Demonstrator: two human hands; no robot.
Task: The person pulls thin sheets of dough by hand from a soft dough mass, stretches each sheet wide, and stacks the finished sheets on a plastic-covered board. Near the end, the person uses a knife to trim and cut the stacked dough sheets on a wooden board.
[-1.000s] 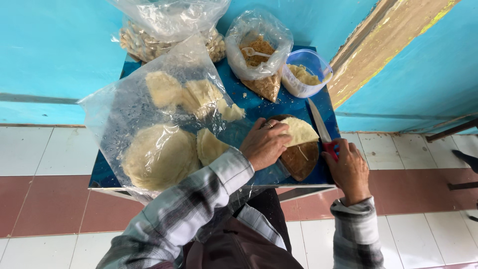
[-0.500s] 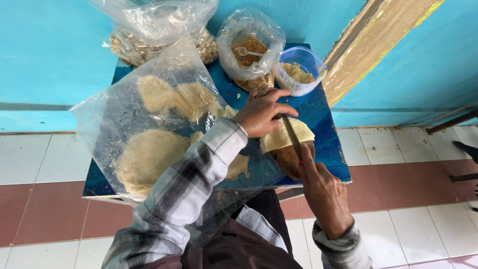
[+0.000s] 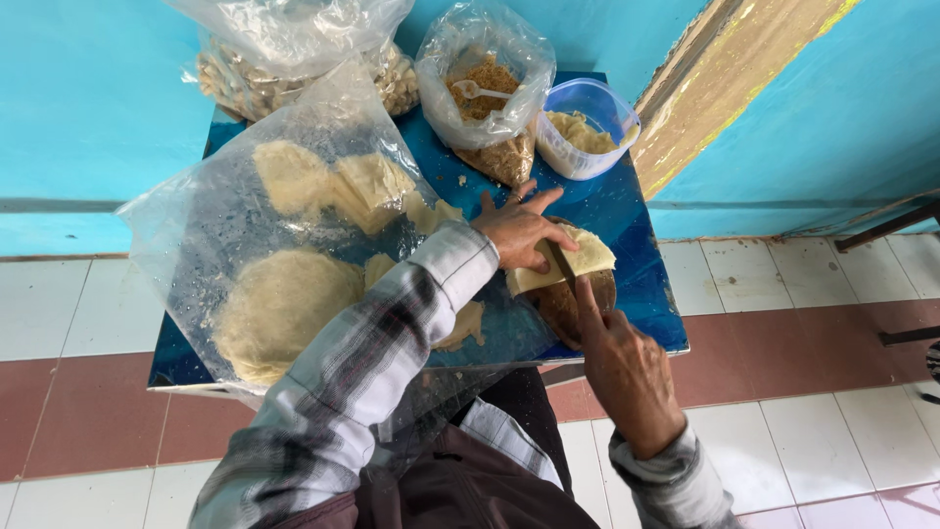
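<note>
Fingers of my left hand (image 3: 517, 231) spread flat, pressing a pale folded flatbread (image 3: 578, 263) near the blue tabletop's (image 3: 636, 294) front right corner. My right hand (image 3: 622, 367) grips a thin knife (image 3: 562, 264), index finger along it, blade on the flatbread. Just beneath sits a round brown wooden board (image 3: 563, 309).
</note>
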